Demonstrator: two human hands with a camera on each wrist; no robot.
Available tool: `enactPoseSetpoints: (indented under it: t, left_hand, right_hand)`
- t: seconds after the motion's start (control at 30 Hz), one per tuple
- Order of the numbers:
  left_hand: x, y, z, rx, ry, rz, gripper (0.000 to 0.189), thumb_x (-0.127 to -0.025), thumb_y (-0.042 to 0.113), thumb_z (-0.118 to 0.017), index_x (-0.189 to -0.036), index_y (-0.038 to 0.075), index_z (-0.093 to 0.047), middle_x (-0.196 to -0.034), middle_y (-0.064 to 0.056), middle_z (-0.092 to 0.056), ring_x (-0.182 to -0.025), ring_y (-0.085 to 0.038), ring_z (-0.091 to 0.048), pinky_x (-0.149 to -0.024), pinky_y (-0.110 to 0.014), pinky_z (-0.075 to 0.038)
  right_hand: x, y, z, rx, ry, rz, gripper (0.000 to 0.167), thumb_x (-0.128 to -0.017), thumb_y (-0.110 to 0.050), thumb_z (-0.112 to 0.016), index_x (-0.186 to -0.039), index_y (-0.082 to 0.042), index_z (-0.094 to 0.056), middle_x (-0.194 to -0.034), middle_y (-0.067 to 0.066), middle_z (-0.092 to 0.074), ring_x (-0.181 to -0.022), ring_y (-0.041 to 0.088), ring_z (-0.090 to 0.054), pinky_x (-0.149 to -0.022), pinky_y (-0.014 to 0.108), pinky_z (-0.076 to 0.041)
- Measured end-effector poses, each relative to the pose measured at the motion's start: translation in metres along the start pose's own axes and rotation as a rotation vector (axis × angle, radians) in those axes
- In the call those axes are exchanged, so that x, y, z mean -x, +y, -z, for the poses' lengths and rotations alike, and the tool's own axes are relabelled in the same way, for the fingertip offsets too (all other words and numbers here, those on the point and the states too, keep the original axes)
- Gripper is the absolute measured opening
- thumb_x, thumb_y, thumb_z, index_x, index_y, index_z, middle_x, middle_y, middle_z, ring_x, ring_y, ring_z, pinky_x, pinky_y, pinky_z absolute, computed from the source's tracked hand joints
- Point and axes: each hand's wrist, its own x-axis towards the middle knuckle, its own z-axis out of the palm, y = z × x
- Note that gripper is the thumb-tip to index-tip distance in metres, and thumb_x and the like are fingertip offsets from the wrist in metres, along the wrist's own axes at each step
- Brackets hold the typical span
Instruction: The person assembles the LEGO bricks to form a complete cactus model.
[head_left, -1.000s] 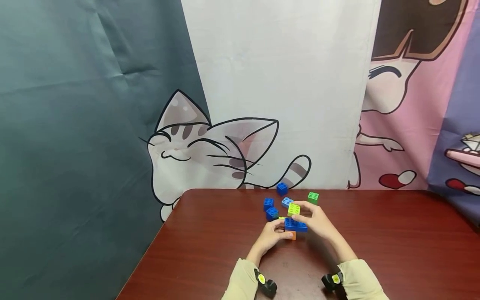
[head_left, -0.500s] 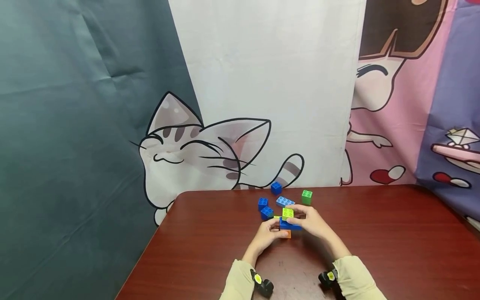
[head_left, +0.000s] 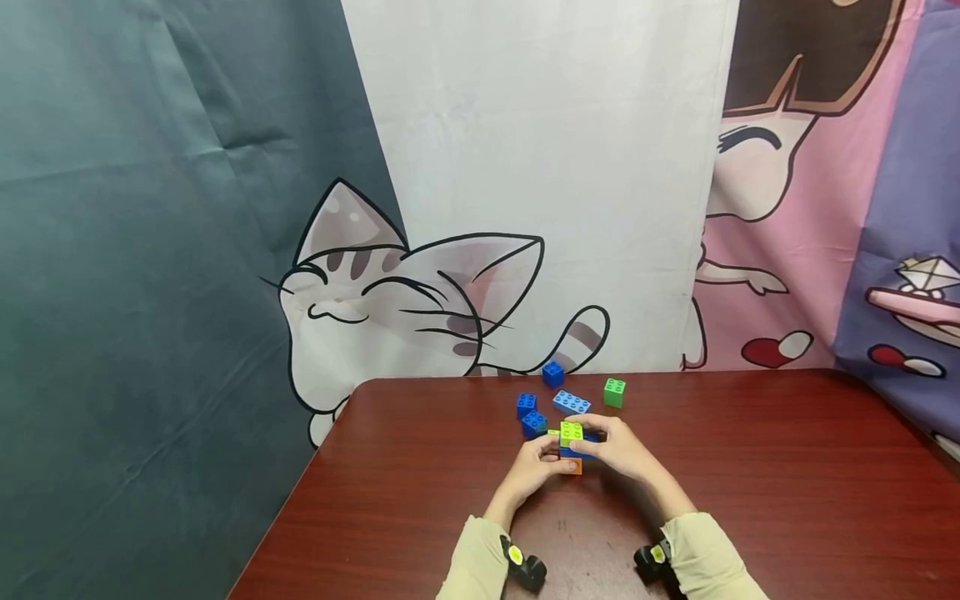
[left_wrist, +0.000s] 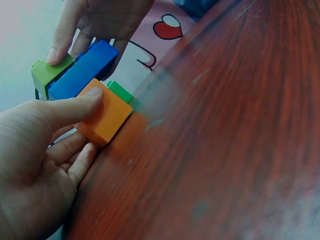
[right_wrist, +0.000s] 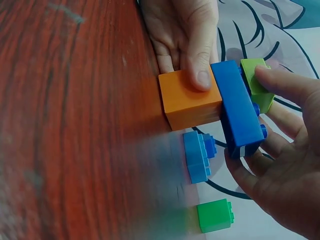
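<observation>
An orange brick [right_wrist: 187, 102] stands on the table at the bottom of a small stack, and my left hand [head_left: 527, 475] grips it, thumb across its near face. Lying on top of the orange brick, a long blue brick [right_wrist: 236, 107] sticks out to the right. My right hand [head_left: 624, 450] pinches a lime green brick [head_left: 571, 432] between thumb and fingers, down against the studs at the blue brick's left end. In the right wrist view, other right-hand fingers reach beneath the blue brick's overhanging end. Part of a yellow-green brick [head_left: 553, 432] shows behind my left fingertips.
Behind the stack on the brown table [head_left: 390, 500] lie a light blue long brick [head_left: 572, 402], a green brick [head_left: 614, 392] and several dark blue bricks [head_left: 527, 405]. One dark blue brick [head_left: 553, 374] sits by the back edge. A printed cloth [head_left: 585, 167] hangs behind.
My right hand has lowered the lime green brick onto the left end of the long blue brick. The left hand keeps its grip on the orange brick. The head view has shifted slightly.
</observation>
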Motion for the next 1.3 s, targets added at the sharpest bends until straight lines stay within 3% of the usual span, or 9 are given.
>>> enactPoseSetpoints:
  t: [0.13, 0.53, 0.83, 1.3]
  left_hand:
    - [-0.0002, -0.0005, -0.0002, -0.002, -0.005, -0.003, 0.036, -0.087, 0.014, -0.073, -0.121, 0.005, -0.065, -0.117, -0.013, -0.068, -0.100, -0.017, -0.066, -0.092, -0.031, -0.055]
    - [-0.0032, 0.0006, 0.0015, -0.007, -0.009, 0.004, 0.037, -0.086, 0.014, -0.074, -0.121, 0.005, -0.065, -0.118, -0.013, -0.068, -0.099, -0.016, -0.066, -0.092, -0.029, -0.055]
    - [-0.0014, -0.0011, 0.0012, -0.021, -0.001, 0.009, 0.037, -0.086, 0.015, -0.074, -0.121, 0.006, -0.065, -0.119, -0.013, -0.068, -0.101, -0.018, -0.066, -0.093, -0.032, -0.055]
    - [0.0014, 0.0025, 0.0011, -0.004, 0.001, 0.000, 0.038, -0.087, 0.015, -0.073, -0.123, 0.007, -0.065, -0.123, -0.012, -0.067, -0.105, -0.021, -0.065, -0.094, -0.035, -0.054]
  right_hand:
    - [0.0014, -0.0008, -0.0013, 0.002, 0.001, -0.006, 0.041, -0.090, -0.023, -0.069, -0.126, -0.005, -0.063, -0.125, 0.019, -0.065, -0.110, 0.029, -0.060, -0.082, 0.022, -0.051]
    - [-0.0022, 0.0018, -0.0015, 0.030, -0.013, 0.030, 0.041, -0.091, -0.023, -0.067, -0.127, -0.004, -0.062, -0.126, 0.020, -0.064, -0.114, 0.033, -0.058, -0.096, 0.051, -0.051]
    - [0.0000, 0.0021, -0.0044, 0.039, -0.004, 0.031, 0.042, -0.091, -0.029, -0.067, -0.126, -0.006, -0.063, -0.125, 0.018, -0.066, -0.115, 0.033, -0.059, -0.097, 0.052, -0.050]
    - [0.0027, -0.0015, -0.0081, -0.032, 0.035, 0.042, 0.039, -0.091, -0.023, -0.069, -0.124, -0.004, -0.065, -0.122, 0.017, -0.068, -0.118, 0.036, -0.059, -0.098, 0.055, -0.049]
